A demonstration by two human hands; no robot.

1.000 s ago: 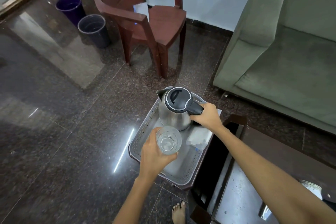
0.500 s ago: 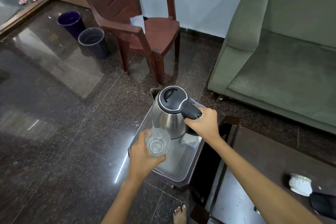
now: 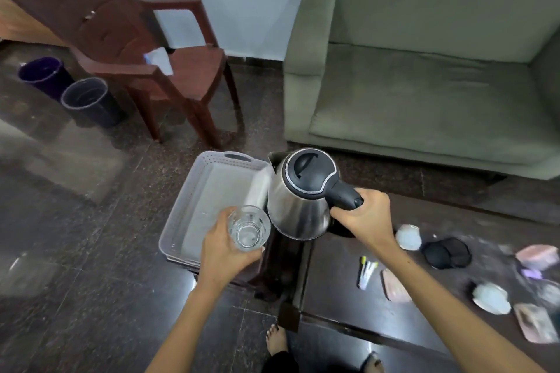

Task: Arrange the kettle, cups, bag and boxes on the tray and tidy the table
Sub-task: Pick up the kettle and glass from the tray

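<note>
A steel kettle (image 3: 298, 209) with a black lid hangs above the table's left end, just right of the tray, with my right hand (image 3: 362, 216) shut on its black handle. My left hand (image 3: 225, 247) grips a clear glass (image 3: 249, 228) over the near right corner of the grey tray (image 3: 194, 200), whose inside shows nothing. On the dark table (image 3: 339, 288) lie two white cups (image 3: 408, 237) (image 3: 491, 297), a black bag (image 3: 447, 252), pink boxes (image 3: 535, 322) (image 3: 538, 256) and small sachets (image 3: 366, 271).
A green sofa (image 3: 424, 70) stands behind the table. A brown chair (image 3: 145, 48) with a paper on its seat is at the back left, beside two dark bins (image 3: 88, 100). My bare foot (image 3: 277, 339) rests on the glossy dark floor.
The kettle has been lifted off the tray and carried right, over the table. The glass has stayed over the tray's near side. The view has swung right, showing more of the table.
</note>
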